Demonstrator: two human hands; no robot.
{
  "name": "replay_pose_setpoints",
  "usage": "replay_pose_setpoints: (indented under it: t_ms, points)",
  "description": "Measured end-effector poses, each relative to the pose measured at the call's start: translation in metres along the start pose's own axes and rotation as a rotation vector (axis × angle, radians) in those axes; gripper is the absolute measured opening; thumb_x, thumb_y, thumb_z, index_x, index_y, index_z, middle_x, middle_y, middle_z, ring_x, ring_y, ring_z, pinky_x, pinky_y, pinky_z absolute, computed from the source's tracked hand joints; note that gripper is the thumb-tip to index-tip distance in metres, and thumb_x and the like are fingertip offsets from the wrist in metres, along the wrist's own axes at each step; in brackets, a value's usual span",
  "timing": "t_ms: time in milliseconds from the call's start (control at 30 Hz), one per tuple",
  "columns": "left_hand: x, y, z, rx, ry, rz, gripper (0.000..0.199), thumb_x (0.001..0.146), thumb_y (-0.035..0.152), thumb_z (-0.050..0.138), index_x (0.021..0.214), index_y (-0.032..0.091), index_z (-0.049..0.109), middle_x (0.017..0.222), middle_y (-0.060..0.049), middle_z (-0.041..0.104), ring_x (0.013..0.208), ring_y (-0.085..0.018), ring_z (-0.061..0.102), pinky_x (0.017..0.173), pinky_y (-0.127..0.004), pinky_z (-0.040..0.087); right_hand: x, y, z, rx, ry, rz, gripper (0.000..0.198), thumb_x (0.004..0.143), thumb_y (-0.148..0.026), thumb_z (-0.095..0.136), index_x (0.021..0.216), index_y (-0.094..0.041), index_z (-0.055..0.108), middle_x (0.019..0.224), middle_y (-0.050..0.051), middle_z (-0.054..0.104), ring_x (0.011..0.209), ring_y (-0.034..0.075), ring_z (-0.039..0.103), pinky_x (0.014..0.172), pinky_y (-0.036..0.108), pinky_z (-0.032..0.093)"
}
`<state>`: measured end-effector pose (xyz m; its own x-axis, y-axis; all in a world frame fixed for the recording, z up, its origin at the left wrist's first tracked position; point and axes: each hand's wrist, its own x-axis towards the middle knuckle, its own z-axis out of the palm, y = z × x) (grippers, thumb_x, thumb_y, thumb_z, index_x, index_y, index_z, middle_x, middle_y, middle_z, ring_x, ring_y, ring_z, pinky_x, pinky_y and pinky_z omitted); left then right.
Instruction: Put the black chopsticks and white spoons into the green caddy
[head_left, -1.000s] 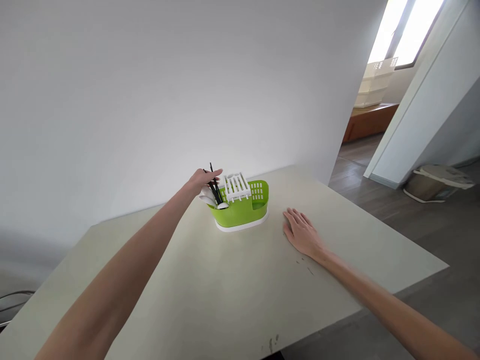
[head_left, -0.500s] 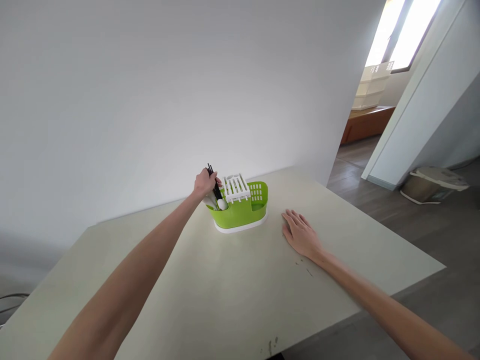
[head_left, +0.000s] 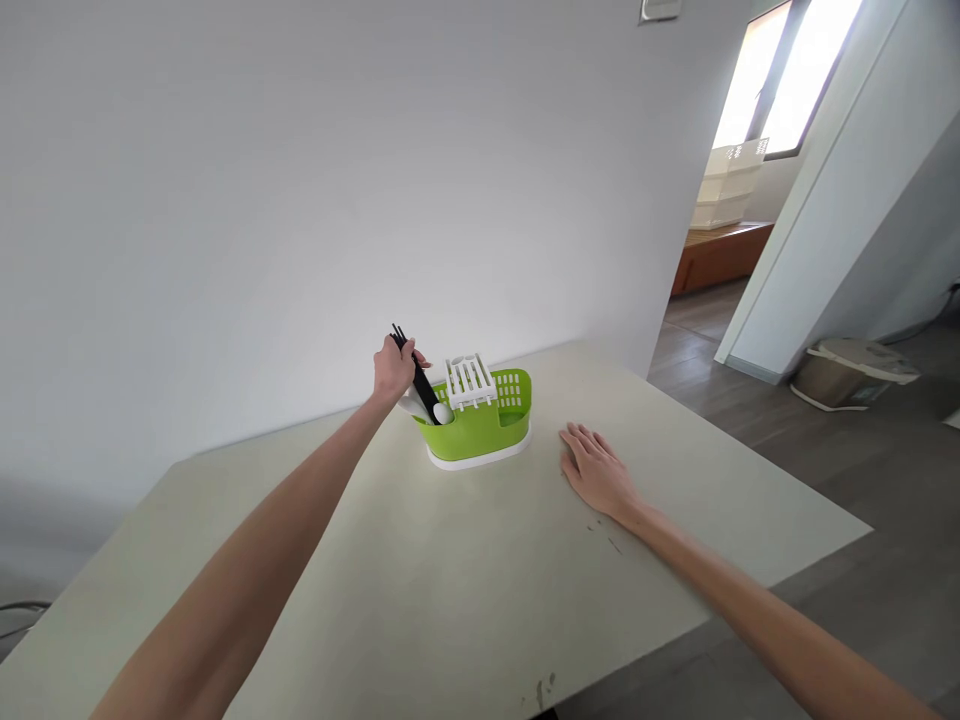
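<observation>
One bundle of black chopsticks (head_left: 424, 390), gripped at the green basket's (head_left: 476, 435) ten o'clock.
The left hand (head_left: 395, 369) is wrapped around it; the right hand (head_left: 598, 476) lies flat, holding nothing, at four o'clock. A slanted pull could snag the white spoon (head_left: 442, 413) or tip the basket. The chopsticks' lower ends are hidden; their number is unclear.

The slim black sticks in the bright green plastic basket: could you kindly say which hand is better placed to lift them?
Left, probably: the left hand is closed around the black sticks, whereas the right hand lies flat on the pale tabletop, apart from the green basket.
</observation>
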<state>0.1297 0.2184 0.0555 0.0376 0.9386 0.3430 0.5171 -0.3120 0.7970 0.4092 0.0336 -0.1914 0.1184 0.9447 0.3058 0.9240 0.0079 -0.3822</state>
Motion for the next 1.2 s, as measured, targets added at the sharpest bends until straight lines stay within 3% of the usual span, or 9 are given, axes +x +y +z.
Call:
replay_pose_setpoints:
  t_ms: [200, 467, 600, 767, 1000, 1100, 1200]
  points:
    - [0.000, 0.006, -0.008, -0.070, 0.051, 0.059, 0.020, 0.106, 0.024, 0.052, 0.089, 0.022, 0.043, 0.075, 0.000, 0.071, 0.059, -0.017, 0.075, 0.063, -0.030, 0.061, 0.001, 0.001, 0.002, -0.020, -0.002, -0.006, 0.057, 0.108, -0.039, 0.030, 0.154, -0.013, 0.054, 0.168, 0.013, 0.044, 0.159, 0.027, 0.035, 0.132, 0.047, 0.024]
    - [0.017, 0.020, -0.027, -0.131, 0.215, 0.115, 0.017, 0.105, 0.030, 0.056, 0.093, 0.020, 0.049, 0.077, 0.001, 0.071, 0.059, -0.014, 0.074, 0.064, -0.025, 0.060, 0.002, 0.000, 0.001, -0.022, 0.003, -0.002, 0.057, 0.109, -0.037, 0.029, 0.154, -0.013, 0.054, 0.168, 0.013, 0.044, 0.159, 0.027, 0.035, 0.132, 0.047, 0.025]
    - [0.033, 0.025, -0.044, -0.166, 0.287, 0.076, 0.018, 0.105, 0.030, 0.058, 0.092, 0.019, 0.052, 0.077, -0.001, 0.071, 0.060, -0.016, 0.075, 0.069, -0.030, 0.064, 0.002, 0.000, 0.001, -0.007, -0.002, -0.001, 0.057, 0.109, -0.037, 0.030, 0.155, -0.013, 0.054, 0.168, 0.013, 0.043, 0.159, 0.026, 0.034, 0.132, 0.046, 0.024]
    - [0.051, 0.028, -0.075, -0.360, 0.389, -0.062, 0.016, 0.107, 0.025, 0.054, 0.093, 0.016, 0.054, 0.078, -0.003, 0.069, 0.063, -0.017, 0.077, 0.075, -0.038, 0.068, 0.002, 0.001, 0.001, 0.009, -0.008, -0.002, 0.057, 0.109, -0.038, 0.030, 0.155, -0.015, 0.053, 0.169, 0.013, 0.043, 0.159, 0.026, 0.033, 0.132, 0.047, 0.024]
    - [0.050, 0.000, -0.126, -0.712, 0.527, -0.290, 0.010, 0.109, 0.012, 0.045, 0.104, 0.021, 0.047, 0.090, -0.002, 0.066, 0.073, -0.014, 0.075, 0.076, -0.039, 0.071, 0.002, 0.003, 0.005, -0.008, 0.003, -0.012, 0.057, 0.108, -0.038, 0.030, 0.154, -0.014, 0.054, 0.168, 0.013, 0.044, 0.159, 0.026, 0.035, 0.132, 0.048, 0.025]
    - [0.047, -0.021, -0.154, -0.642, 0.531, -0.359, 0.022, 0.108, 0.003, 0.036, 0.108, 0.023, 0.046, 0.090, 0.001, 0.059, 0.070, -0.008, 0.067, 0.074, -0.034, 0.070, 0.002, 0.004, 0.006, -0.011, 0.002, -0.012, 0.057, 0.108, -0.038, 0.030, 0.154, -0.014, 0.054, 0.168, 0.014, 0.044, 0.159, 0.026, 0.035, 0.131, 0.048, 0.025]
    - [0.037, -0.041, -0.185, -0.531, 0.486, -0.339, 0.030, 0.107, -0.002, 0.031, 0.116, 0.019, 0.049, 0.090, 0.002, 0.057, 0.070, -0.006, 0.062, 0.076, -0.030, 0.067, 0.001, 0.003, 0.004, -0.012, 0.000, -0.013, 0.057, 0.108, -0.038, 0.031, 0.154, -0.015, 0.054, 0.168, 0.013, 0.044, 0.158, 0.027, 0.035, 0.131, 0.048, 0.026]
